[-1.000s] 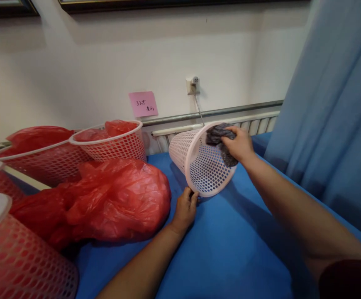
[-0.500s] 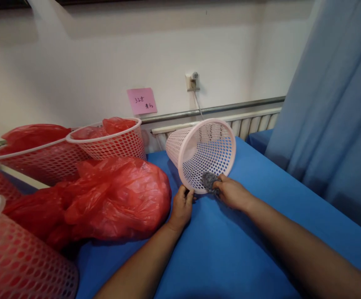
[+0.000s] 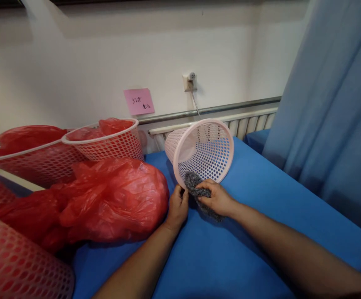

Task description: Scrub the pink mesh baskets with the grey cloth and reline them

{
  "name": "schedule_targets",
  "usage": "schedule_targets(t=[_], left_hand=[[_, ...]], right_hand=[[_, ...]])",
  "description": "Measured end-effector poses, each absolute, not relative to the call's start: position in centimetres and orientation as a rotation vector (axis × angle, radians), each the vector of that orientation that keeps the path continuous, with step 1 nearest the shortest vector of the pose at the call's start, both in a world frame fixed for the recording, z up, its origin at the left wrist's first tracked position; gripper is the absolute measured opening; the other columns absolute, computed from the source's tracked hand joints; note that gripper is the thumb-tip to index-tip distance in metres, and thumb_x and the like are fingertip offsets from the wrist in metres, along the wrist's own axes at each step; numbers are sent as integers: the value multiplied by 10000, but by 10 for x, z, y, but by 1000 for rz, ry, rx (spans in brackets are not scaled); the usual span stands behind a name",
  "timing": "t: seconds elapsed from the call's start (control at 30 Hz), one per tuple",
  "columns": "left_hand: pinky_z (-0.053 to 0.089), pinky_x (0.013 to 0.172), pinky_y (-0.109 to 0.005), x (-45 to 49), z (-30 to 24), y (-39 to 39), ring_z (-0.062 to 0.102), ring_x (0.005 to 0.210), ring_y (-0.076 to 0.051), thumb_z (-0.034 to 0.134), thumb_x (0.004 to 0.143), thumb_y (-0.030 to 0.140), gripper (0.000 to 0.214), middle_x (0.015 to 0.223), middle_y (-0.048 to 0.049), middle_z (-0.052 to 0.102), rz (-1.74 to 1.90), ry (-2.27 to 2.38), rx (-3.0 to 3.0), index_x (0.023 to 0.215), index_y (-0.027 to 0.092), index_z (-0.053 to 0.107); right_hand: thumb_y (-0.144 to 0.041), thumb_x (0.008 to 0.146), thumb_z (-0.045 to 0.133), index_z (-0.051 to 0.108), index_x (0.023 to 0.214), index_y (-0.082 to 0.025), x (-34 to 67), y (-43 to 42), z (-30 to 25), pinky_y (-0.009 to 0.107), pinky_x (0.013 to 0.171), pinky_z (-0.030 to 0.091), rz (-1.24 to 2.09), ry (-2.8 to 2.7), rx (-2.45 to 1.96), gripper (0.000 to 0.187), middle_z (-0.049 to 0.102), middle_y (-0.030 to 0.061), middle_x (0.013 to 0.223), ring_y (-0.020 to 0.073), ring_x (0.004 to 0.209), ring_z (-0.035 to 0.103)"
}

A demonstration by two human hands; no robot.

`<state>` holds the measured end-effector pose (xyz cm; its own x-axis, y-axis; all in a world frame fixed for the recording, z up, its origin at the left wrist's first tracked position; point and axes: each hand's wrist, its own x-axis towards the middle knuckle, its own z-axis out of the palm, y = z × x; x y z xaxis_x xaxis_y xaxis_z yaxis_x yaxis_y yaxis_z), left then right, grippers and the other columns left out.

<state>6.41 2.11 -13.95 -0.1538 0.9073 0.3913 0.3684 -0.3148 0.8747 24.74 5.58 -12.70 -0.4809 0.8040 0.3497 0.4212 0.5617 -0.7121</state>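
Note:
A pale pink perforated wastebasket [image 3: 177, 145] lies on its side on the blue-covered surface [image 3: 193, 257], its mouth turned toward me. My left hand [image 3: 178, 205] is closed on the lower left of its rim, the fingertips partly hidden behind it. A grey cloth [image 3: 193, 182] is gripped in my right hand [image 3: 216, 198]. It is pressed over the bottom of the rim, close to my left fingers, and its loose end hangs down onto the blue cover.
Left of my hands sits a bulging red plastic bag [image 3: 115, 203]. Several more pink baskets stand beyond it, one [image 3: 112, 145] with a red liner. A radiator [image 3: 249, 126] and metal pipe run along the wall. A blue curtain [image 3: 330, 99] hangs at right.
My right hand has slid the grey cloth leftward along the lower rim, toward my left hand. More of the cloth now shows below the rim. My left hand keeps its place on the rim.

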Motion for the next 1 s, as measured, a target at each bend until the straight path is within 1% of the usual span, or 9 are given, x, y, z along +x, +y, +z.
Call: schedule_targets(t=[0.1, 0.2, 0.33, 0.4, 0.5, 0.63, 0.77, 0.87, 1.0], left_hand=[[573, 784, -343, 62, -140, 21, 678, 831, -197, 542, 943, 394, 244, 945, -55, 691, 1474, 1454, 1626, 1033, 177, 607], [570, 644, -318, 62, -140, 22, 660, 676, -173, 522, 957, 415, 262, 897, -43, 683, 1429, 1455, 1621, 1039, 176, 591], [554, 631, -306, 64, -138, 22, 645, 659, -172, 520, 961, 397, 228, 793, -14, 643, 1397, 1471, 1671, 995, 183, 590], [546, 629, -303, 66, -136, 21, 636, 647, -169, 520, 962, 382, 208, 770, -5, 631, 1384, 1469, 1707, 983, 188, 591], [537, 635, -304, 69, -134, 20, 620, 630, -162, 528, 961, 367, 184, 768, -4, 630, 1375, 1470, 1751, 954, 194, 591], [539, 661, -320, 69, -133, 17, 611, 653, -173, 532, 964, 357, 176, 763, -13, 639, 1383, 1484, 1790, 936, 196, 596], [563, 809, -387, 65, -132, 16, 650, 811, -215, 535, 950, 325, 161, 882, -59, 689, 1424, 1486, 1814, 987, 192, 617], [555, 907, -443, 61, -134, 16, 668, 926, -249, 561, 918, 295, 170, 988, -96, 715, 1461, 1467, 1806, 1030, 188, 630], [552, 904, -462, 59, -139, 19, 666, 938, -266, 584, 903, 334, 197, 980, -81, 713, 1468, 1468, 1752, 1037, 201, 642]], right_hand=[[-115, 768, 689, 745, 1062, -248, 253, 60, -128, 301, 946, 524, 787, -2118, -923, 328, 679, 29, 1058, 173, 997, 648], [-92, 746, 690, 773, 1026, -220, 287, 83, -125, 301, 893, 524, 540, -2106, -1418, 319, 676, 53, 993, 185, 896, 658], [-121, 829, 586, 734, 1187, -137, 334, 124, -104, 391, 934, 511, 300, -1807, -1750, 388, 651, 161, 1115, 257, 948, 672], [-143, 847, 557, 710, 1236, -147, 343, 145, -81, 402, 982, 492, 217, -1691, -1777, 418, 651, 166, 1166, 276, 1032, 663], [-197, 848, 566, 717, 1211, -162, 330, 168, -37, 402, 1021, 481, 149, -1586, -1624, 395, 692, 129, 1131, 272, 1089, 646], [-246, 799, 636, 734, 1112, -188, 272, 153, -1, 433, 1043, 488, 191, -1653, -1165, 333, 693, 80, 1111, 253, 1090, 635], [-209, 822, 653, 713, 1110, -250, 227, 85, -30, 385, 1011, 510, 368, -1968, -864, 297, 642, 56, 1146, 215, 1076, 628], [-146, 831, 631, 702, 1112, -233, 229, 42, -68, 363, 945, 537, 438, -2239, -860, 303, 603, 74, 1142, 203, 1007, 631], [-109, 833, 606, 683, 1200, -230, 244, 15, -77, 419, 1039, 498, 257, -2182, -900, 395, 532, 127, 1343, 264, 1198, 566]])
